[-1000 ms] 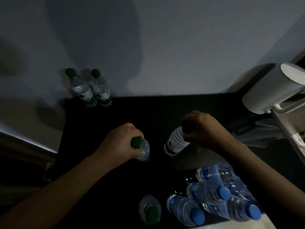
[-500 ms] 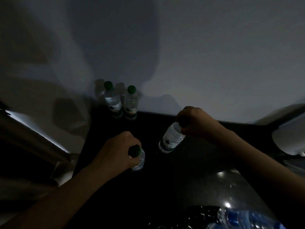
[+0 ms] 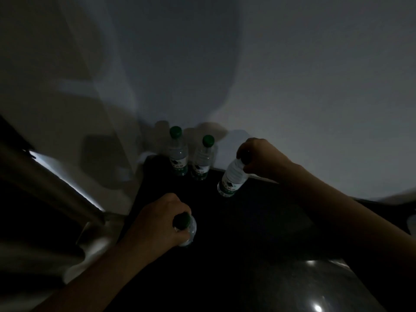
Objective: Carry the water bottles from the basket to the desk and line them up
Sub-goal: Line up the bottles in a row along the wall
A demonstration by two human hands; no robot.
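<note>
The left hand point(image 3: 157, 224) curls its fingers round the neck of a green-capped bottle point(image 3: 190, 231), upright at the desk's point(image 3: 247, 221) near left; whether it touches the dark top is unclear. The right hand point(image 3: 258, 156) grips a second bottle point(image 3: 231, 180) by its cap, tilted, near the far edge. A corner bottle point(image 3: 179, 154) and a neighbouring bottle point(image 3: 202, 159) stand side by side at the wall point(image 3: 315, 86).
</note>
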